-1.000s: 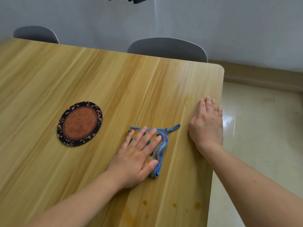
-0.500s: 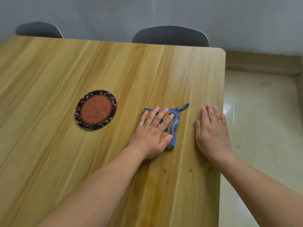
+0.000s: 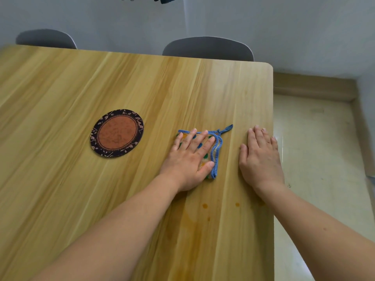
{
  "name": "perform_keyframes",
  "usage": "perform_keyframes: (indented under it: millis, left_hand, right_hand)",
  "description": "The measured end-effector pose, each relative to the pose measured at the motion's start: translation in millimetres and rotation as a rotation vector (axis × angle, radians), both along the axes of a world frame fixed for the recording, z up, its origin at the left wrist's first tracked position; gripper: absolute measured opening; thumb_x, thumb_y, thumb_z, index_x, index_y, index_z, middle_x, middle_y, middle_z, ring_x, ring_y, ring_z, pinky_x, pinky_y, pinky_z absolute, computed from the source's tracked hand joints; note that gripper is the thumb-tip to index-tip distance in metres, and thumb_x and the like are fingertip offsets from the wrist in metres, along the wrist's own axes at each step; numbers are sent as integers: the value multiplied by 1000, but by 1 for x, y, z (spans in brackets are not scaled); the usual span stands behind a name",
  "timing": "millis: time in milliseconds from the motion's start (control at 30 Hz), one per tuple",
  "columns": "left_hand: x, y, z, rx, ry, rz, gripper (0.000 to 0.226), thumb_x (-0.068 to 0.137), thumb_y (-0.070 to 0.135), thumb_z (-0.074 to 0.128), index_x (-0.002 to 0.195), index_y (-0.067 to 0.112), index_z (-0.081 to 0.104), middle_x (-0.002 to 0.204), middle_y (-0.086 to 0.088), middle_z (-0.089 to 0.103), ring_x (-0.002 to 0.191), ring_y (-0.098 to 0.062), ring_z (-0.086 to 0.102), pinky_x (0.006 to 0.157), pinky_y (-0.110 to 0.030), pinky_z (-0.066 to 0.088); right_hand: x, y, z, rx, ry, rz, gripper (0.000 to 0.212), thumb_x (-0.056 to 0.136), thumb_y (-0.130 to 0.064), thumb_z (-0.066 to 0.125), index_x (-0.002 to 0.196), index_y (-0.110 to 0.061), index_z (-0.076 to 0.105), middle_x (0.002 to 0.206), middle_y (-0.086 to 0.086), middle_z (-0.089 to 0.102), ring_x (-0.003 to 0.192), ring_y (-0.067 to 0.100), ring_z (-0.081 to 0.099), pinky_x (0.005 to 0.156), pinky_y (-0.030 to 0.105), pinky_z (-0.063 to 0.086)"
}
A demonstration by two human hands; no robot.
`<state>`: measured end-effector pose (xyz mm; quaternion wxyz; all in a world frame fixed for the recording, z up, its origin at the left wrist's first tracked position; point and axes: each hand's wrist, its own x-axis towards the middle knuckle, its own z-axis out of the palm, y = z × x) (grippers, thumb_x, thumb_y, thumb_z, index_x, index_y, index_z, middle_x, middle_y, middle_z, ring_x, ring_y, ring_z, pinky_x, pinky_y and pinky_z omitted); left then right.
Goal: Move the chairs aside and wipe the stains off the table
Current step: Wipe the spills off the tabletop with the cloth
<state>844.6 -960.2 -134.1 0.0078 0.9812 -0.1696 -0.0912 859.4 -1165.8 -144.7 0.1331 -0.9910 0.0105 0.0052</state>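
My left hand [image 3: 189, 159] lies flat with straight fingers on a folded, blue-edged cloth [image 3: 216, 159] with coloured dots, pressing it onto the wooden table [image 3: 81, 179]. To its right my right hand [image 3: 259, 157] rests flat on the table close to the right edge. Orange stains [image 3: 205, 205] dot and smear the wood nearer to me than the cloth, between my forearms. Two grey chairs stand at the table's far side, one at the left [image 3: 45, 39] and one at the middle [image 3: 208, 48].
A round dark coaster [image 3: 117, 132] with an orange centre lies left of the cloth. The table's right edge drops to a pale tiled floor [image 3: 316, 159]. A grey wall with a beige skirting runs behind the chairs.
My left hand has slid the cloth a short way away from me and from the stains. My right hand stays flat at the table edge. The view has shifted.
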Motion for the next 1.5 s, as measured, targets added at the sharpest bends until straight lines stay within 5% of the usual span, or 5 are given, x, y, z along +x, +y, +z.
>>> perform_keyframes:
  millis: [300, 700, 1000, 1500]
  left_hand:
    - [-32, 8, 1, -26, 50, -11, 70, 88, 62, -1, 152, 35, -12, 161, 9, -17, 145, -15, -25, 118, -47, -11]
    - [10, -17, 0, -31, 18, 34, 65, 97, 57, 20, 154, 36, -1, 163, 10, -8, 148, -15, -15, 118, -45, -12]
    - [-49, -15, 1, -30, 43, -18, 70, 89, 61, 3, 154, 35, -3, 163, 7, -10, 148, -19, -17, 118, -49, -9]
    - [-62, -12, 5, -25, 64, -56, 64, 97, 59, 20, 154, 37, -1, 163, 8, -9, 148, -17, -18, 118, -47, -11]
  right_hand:
    - [-1, -2, -1, 11, -16, 11, 58, 100, -34, 24, 153, -11, 19, 161, 5, 12, 149, 17, 5, 120, 34, -2]
    - [0, -2, -4, 12, -43, 18, 57, 100, -32, 27, 152, -10, 23, 160, 7, 16, 148, 19, 9, 120, 36, 1]
    - [-1, -2, 0, 18, -34, 16, 56, 100, -31, 26, 152, -9, 23, 160, 7, 17, 148, 20, 9, 121, 37, 2]
    - [0, -2, -3, 6, -31, 17, 56, 100, -32, 25, 152, -10, 23, 160, 8, 16, 148, 20, 9, 120, 36, 1]
